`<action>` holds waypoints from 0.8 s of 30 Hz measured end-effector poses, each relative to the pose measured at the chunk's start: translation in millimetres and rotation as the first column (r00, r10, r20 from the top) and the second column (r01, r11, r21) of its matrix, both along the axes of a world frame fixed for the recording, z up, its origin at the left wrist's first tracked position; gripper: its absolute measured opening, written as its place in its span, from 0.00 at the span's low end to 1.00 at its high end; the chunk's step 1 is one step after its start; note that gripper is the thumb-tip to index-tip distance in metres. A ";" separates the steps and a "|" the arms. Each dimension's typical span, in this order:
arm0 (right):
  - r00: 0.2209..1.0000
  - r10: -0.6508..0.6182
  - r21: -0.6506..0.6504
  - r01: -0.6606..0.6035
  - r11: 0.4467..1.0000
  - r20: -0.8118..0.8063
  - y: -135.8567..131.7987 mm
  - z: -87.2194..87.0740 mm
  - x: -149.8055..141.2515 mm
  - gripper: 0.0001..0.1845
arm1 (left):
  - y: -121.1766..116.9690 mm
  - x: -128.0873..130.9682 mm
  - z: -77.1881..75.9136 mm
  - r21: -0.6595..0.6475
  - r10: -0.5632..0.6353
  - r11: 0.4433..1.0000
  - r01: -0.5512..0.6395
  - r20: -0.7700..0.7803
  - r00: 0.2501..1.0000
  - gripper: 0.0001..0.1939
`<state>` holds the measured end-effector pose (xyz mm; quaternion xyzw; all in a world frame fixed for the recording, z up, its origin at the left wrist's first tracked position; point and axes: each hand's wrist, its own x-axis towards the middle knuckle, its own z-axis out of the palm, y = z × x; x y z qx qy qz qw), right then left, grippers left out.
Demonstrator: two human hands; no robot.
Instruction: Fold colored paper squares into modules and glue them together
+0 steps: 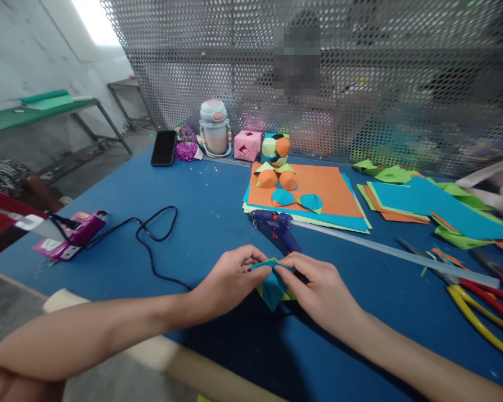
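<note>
Between my two hands is a folded paper piece point(273, 291), blue and lime green, held just above the blue table. My left hand point(235, 273) pinches its left edge with thumb and fingers. From the other side my right hand point(314, 279) pinches the right edge, and the two thumbs nearly meet at the top. Right behind the hands lies a dark blue glue gun point(274, 220) with a long clear glue stick in its back. Beyond it, small folded orange paper shapes point(267, 178) and blue ones point(283, 197) rest on stacked orange, blue and green sheets point(327, 187).
Scissors with yellow handles point(461, 304) lie at right, near paper scraps and cut sheets point(440, 201). A black cord point(151, 254) runs to a purple power strip point(77, 231). At the back stand a phone point(164, 148), a bottle point(214, 131) and a pink paper cube point(247, 145) before a perforated metal screen point(184, 72).
</note>
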<state>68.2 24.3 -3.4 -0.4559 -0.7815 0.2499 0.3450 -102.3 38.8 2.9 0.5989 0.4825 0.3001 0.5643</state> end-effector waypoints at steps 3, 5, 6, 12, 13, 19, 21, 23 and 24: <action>1.000 0.000 -0.009 0.000 1.000 -0.025 0.3 -1.1 -0.9 0.08 | 1.4 1.3 2.5 0.035 0.004 0.999 -0.002 -0.080 0.997 0.07; 0.999 -0.022 -0.014 0.022 1.000 -0.029 0.4 -1.2 -1.6 0.07 | 1.2 1.7 4.7 0.055 0.031 0.998 -0.025 -0.123 0.992 0.08; 0.999 -0.033 -0.015 0.032 0.999 -0.029 0.5 -1.0 -1.9 0.07 | 0.8 1.8 5.4 0.058 0.042 0.998 -0.035 -0.115 0.992 0.08; 0.999 -0.040 0.013 0.040 0.999 -0.032 -1.3 4.7 -1.0 0.10 | 1.1 1.4 3.9 0.006 0.089 0.996 -0.089 -0.003 0.996 0.06; 0.999 -0.043 0.027 0.044 0.999 -0.026 -1.3 6.8 0.7 0.10 | 2.8 0.5 3.1 0.007 0.109 0.994 -0.109 0.004 0.994 0.07; 0.968 -0.234 0.149 0.218 0.964 0.095 15.9 5.6 18.3 0.12 | 17.3 -6.4 -0.7 0.051 0.216 0.975 -0.214 -0.030 0.976 0.09; 0.945 -0.276 0.140 0.254 0.957 0.174 26.4 -1.6 20.7 0.13 | 19.9 -6.3 -1.4 0.043 0.221 0.975 -0.220 -0.036 0.975 0.08; 0.947 -0.249 0.094 0.234 0.968 0.204 34.9 -7.6 19.1 0.21 | 20.8 -5.1 -2.5 0.021 0.208 0.978 -0.207 -0.042 0.977 0.07; 0.952 -0.226 0.062 0.217 0.974 0.208 38.1 -9.2 16.9 0.23 | 20.9 -4.4 -3.3 0.012 0.199 0.980 -0.198 -0.045 0.979 0.07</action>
